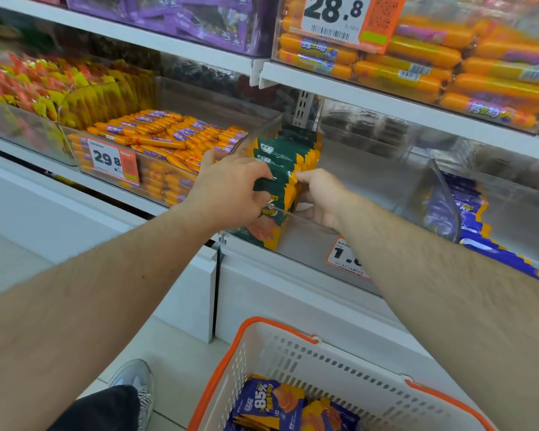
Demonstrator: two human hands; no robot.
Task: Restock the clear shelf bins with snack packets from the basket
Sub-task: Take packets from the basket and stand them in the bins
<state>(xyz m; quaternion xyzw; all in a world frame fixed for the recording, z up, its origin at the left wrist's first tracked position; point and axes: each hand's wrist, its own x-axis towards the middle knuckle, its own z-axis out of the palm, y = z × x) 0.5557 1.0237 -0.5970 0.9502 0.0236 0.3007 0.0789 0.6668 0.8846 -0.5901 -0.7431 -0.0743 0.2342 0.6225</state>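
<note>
A row of green and yellow snack packets (288,157) stands upright at the left side of a clear shelf bin (364,178). My left hand (231,188) grips the front of the row from the left, fingers curled over the packets' tops. My right hand (319,194) pinches the yellow edge of the front packets from the right, inside the bin. Below, a white basket with an orange rim (293,346) holds blue and yellow snack packets (271,402).
An orange-sausage bin (156,150) with a 29.8 price tag sits to the left. A curved clear divider (445,200) separates blue packets (476,225) on the right. Upper shelves hold sausages and purple packs. A white base cabinet runs below; my shoe (134,381) is on the floor.
</note>
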